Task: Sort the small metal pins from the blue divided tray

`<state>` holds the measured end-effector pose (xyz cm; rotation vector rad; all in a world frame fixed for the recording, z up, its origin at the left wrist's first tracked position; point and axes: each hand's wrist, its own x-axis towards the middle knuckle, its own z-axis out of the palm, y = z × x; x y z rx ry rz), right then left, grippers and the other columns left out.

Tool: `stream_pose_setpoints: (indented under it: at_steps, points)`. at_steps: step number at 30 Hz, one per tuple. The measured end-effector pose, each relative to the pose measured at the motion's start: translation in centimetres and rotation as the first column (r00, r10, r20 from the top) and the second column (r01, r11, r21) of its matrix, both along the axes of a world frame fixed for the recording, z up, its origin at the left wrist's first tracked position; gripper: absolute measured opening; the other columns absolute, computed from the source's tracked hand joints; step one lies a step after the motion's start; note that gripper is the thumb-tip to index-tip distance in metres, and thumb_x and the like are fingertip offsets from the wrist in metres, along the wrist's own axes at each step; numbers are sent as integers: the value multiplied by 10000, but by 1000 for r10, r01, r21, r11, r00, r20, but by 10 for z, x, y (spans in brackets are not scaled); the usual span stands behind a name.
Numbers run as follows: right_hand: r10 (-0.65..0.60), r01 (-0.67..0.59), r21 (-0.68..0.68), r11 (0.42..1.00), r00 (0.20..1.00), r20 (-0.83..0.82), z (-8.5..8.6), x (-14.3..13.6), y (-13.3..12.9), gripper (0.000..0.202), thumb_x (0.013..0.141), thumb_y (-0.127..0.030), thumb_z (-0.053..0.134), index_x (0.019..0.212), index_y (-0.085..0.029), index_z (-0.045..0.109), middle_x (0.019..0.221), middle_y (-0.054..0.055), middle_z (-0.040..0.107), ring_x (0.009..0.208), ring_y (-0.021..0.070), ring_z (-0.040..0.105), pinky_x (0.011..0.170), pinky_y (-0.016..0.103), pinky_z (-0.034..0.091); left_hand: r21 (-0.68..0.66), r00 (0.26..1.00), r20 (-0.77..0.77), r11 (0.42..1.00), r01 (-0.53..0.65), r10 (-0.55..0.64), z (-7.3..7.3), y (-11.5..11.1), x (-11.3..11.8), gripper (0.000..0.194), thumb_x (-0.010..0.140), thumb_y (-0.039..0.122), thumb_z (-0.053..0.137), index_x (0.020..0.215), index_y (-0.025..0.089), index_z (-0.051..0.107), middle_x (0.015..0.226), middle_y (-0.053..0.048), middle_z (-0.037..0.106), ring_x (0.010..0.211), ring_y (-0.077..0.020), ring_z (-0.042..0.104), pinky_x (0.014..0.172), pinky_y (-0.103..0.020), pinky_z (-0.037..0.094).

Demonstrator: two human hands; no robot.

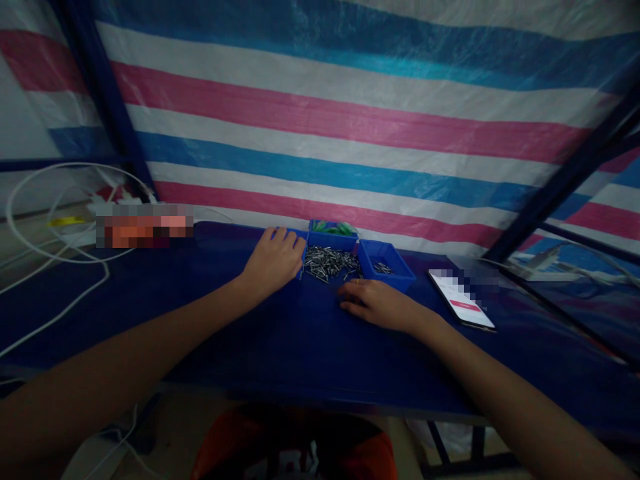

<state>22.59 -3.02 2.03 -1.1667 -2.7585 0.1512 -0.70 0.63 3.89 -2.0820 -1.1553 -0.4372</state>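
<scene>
A heap of small dark metal pieces [326, 263] lies on the blue table, in front of a blue bin [331, 238] with green items inside. My left hand [277, 259] rests over a blue bin at the left of the heap, its fingers curled at the rim; what lies under the palm is hidden. My right hand [373, 301] lies low on the table just in front of the heap, fingers bent, their tips dark and blurred. To its upper right, another blue bin [395, 270] holds a few of the metal pieces.
A phone [463, 300] with a lit screen lies to the right on the blue table [280, 353]. White cables [65, 257] loop at the left beside a blurred orange patch. Blue metal posts and a striped plastic sheet [350, 140] stand behind.
</scene>
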Motion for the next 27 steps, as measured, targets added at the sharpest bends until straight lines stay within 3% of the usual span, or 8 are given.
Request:
stream_pose_setpoints:
  at_steps: [4,6,12,23,27]
  points:
    - [4,-4,-12,1000,1000,-18,1,0,-1,231,876,-255,463,1060,-165,571,968,87,610,846,170,588,764,303,443,-112,967,-95,968,225,-236,-3,-10,10,163,857,250,432,880,140,550,844,-81,583,856,-222,534,703,-324,385]
    - [1,-1,-12,1000,1000,-16,2,0,-1,231,875,-250,465,1061,-164,572,957,86,609,839,171,588,761,305,445,-194,950,-91,941,278,-299,-12,-14,14,166,861,248,425,868,145,553,819,-73,584,796,-204,548,644,-297,391]
    - [6,-6,-18,1000,1000,-5,2,0,-1,237,878,-255,464,1070,-166,571,962,88,606,851,175,586,772,313,445,-361,961,-91,908,213,-261,-35,-12,17,207,869,274,426,890,137,579,857,-79,601,704,-190,596,531,-264,400]
    - [3,-3,-7,1000,1000,29,2,0,-2,243,888,-274,453,1072,-163,566,961,86,597,844,172,585,768,311,453,-395,963,-117,901,179,-242,-36,-11,17,202,877,238,410,860,136,584,819,-80,628,721,-213,611,532,-270,419]
    - [1,-1,-9,1000,1000,23,3,-1,-3,241,885,-275,457,1064,-160,572,955,90,598,836,177,587,765,318,455,-369,966,-111,912,177,-232,-39,-10,17,203,872,196,395,969,133,563,845,-84,628,723,-213,606,517,-267,413]
